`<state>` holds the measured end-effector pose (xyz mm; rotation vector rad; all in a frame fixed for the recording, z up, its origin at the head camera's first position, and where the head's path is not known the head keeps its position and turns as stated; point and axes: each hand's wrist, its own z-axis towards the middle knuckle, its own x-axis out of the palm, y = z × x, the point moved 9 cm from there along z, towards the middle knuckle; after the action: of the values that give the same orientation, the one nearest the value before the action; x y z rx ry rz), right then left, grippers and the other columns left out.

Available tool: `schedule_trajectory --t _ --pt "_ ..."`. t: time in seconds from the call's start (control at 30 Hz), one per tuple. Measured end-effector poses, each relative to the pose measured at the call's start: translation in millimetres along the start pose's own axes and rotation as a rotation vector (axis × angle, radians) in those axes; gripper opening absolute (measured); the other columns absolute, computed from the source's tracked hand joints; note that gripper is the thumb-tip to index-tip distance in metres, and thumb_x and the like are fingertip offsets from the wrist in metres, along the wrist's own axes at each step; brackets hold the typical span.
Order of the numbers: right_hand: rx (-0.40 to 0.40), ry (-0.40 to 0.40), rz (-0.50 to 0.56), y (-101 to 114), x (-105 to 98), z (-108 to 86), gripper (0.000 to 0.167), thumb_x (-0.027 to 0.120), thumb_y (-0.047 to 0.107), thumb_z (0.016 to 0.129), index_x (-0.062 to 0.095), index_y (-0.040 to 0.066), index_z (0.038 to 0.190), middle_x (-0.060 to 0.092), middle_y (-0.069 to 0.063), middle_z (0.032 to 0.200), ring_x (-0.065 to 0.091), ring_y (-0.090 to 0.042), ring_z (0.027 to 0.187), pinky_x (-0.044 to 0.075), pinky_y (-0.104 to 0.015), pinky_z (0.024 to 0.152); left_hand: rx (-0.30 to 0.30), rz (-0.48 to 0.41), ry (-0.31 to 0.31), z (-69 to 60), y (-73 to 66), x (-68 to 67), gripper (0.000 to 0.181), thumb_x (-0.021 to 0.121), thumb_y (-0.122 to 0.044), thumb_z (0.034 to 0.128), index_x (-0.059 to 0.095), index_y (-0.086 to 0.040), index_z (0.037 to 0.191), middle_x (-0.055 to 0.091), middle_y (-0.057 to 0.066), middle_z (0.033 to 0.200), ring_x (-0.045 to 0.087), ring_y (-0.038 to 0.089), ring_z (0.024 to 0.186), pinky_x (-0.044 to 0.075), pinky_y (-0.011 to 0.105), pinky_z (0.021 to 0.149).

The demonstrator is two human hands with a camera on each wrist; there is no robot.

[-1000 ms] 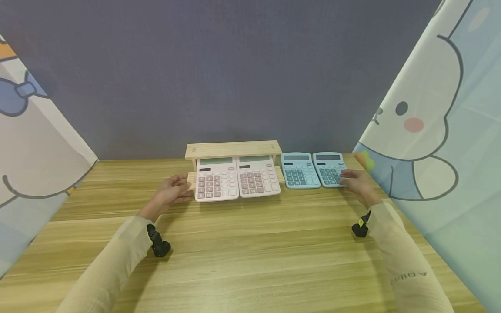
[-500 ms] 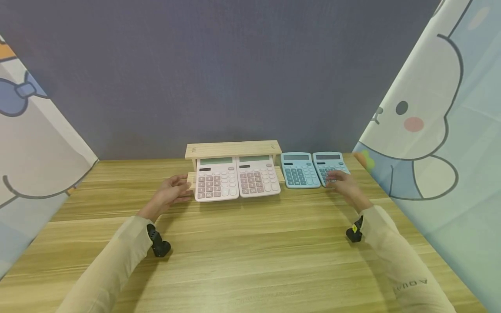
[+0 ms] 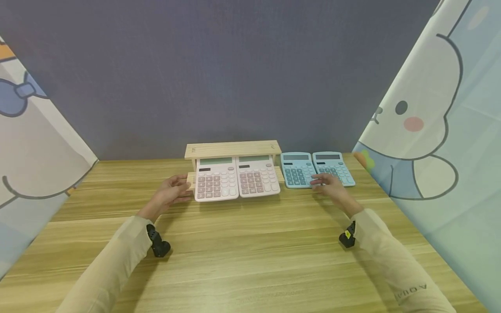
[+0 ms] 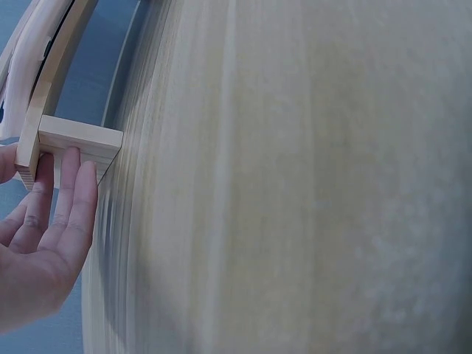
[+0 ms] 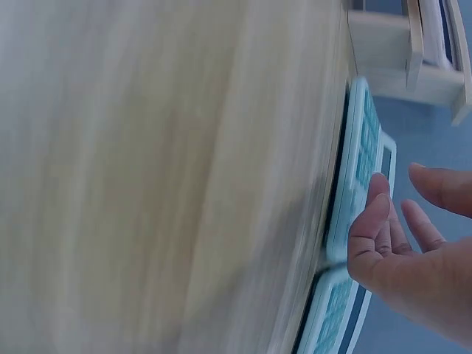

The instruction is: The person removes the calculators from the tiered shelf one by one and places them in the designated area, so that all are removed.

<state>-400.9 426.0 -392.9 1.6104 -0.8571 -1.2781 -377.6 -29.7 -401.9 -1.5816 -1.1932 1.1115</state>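
Right hand (image 3: 330, 187) has travelled leftward over the past second, from the right edge of the outer blue calculator (image 3: 341, 172) to the seam between it and the inner blue calculator (image 3: 296, 171); left hand (image 3: 170, 191) unmoved. Right fingers loosely bent and free, thumb held apart, tips by the inner one's lower right corner; whether they touch it, cannot tell. Left hand pinches the left end of the wooden stand (image 3: 232, 150), thumb above the lower board, fingers beneath, against the squared block. Just right of that hand, two pale pink calculators lie side by side on the stand: left pink calculator (image 3: 217, 180) nearest the fingers, right pink calculator (image 3: 259, 177) toward the blue pair. Screen ends tucked under the upper board, lower ends jutting past the lower one. Bodies smooth, corners rounded, keys mauve and pale. Stand of light, straight-grained wood, flat planks. Blue pair flat just right of it, pale casings, teal keys, dark grey screens. Both forearms in cream sleeves, a black device at each wrist. Surface (image 3: 250, 243) yellow-brown, streaked with wood grain, slightly glossy. Behind, a dark blue-grey backdrop (image 3: 235, 74); on either side, creased cloth printed with white cartoon figures.
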Motion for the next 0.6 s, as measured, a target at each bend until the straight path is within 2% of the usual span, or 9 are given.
schedule_trajectory --t 0.2,0.6 --pt "0.001 0.053 0.018 8 21 -1.7 0.049 0.052 -0.002 0.088 0.033 -0.012 0.132 0.041 -0.036 0.128 0.058 -0.030 0.102 0.052 -0.048 0.089 0.001 0.001 0.009 -0.5 -0.7 0.9 0.060 0.043 -0.017 0.0970 0.012 -0.002 0.146 0.022 0.026 0.145 0.040 0.042 0.125 0.045 0.042 0.100" --pt "0.021 0.098 0.017 16 54 -1.5 0.048 0.052 -0.001 0.086 0.037 -0.007 0.131 0.047 -0.031 0.126 0.057 -0.036 0.103 0.053 -0.044 0.088 0.004 0.012 0.009 0.7 0.1 0.2 0.060 0.044 -0.018 0.0968 0.012 -0.003 0.146 0.022 0.025 0.146 0.040 0.042 0.125 0.045 0.042 0.100"
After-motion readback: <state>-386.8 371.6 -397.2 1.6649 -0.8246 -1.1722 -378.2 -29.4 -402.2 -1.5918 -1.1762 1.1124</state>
